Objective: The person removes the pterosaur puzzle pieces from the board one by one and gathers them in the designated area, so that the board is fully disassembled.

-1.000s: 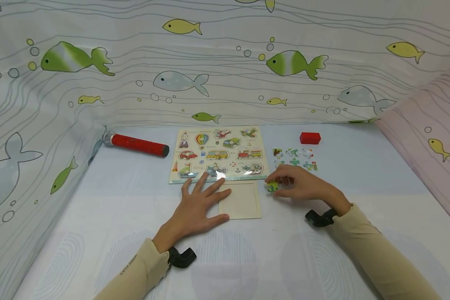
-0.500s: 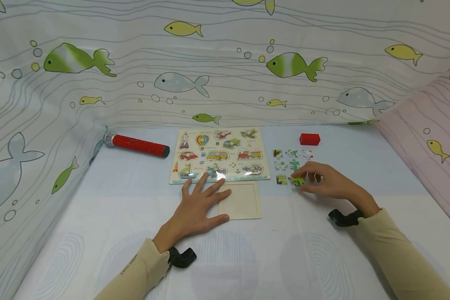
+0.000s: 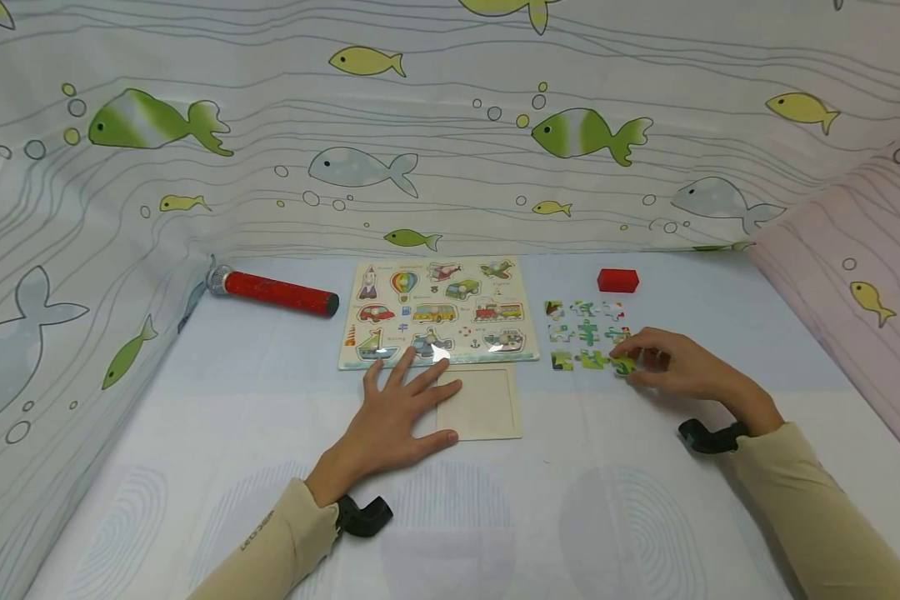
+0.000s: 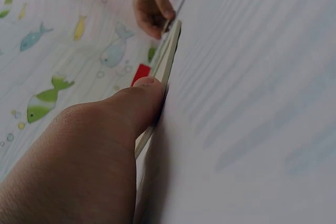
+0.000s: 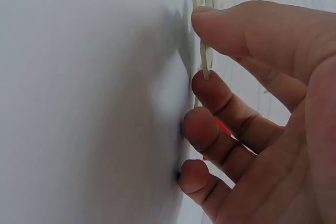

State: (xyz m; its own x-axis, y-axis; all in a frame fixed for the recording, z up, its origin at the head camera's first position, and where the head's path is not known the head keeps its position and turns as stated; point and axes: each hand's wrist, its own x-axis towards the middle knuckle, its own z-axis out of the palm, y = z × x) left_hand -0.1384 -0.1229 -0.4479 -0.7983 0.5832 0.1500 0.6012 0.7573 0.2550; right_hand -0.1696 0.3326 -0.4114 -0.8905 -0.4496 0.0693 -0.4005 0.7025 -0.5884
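My left hand (image 3: 397, 421) lies with spread fingers on the left part of a pale wooden puzzle tray (image 3: 487, 404), and its fingertips reach the lower edge of a vehicle puzzle board (image 3: 438, 312). The left wrist view shows the thumb (image 4: 149, 90) on the tray's edge. Between thumb and forefinger, my right hand (image 3: 678, 367) pinches a green jigsaw piece (image 3: 622, 367) at the right end of the front row. The right wrist view shows this piece edge-on (image 5: 206, 59), close to the table. Several loose jigsaw pieces (image 3: 588, 333) lie in rows beside that hand.
A red block (image 3: 618, 281) sits behind the jigsaw pieces. To the left of the vehicle board lies a red flashlight (image 3: 277, 292) with a black end. A fish-patterned cloth (image 3: 465, 192) rises behind the table and at its sides.
My right hand has moved rightward along the front row. Two green pieces now lie there, to the left of the pinched one. The left hand has stayed in place.
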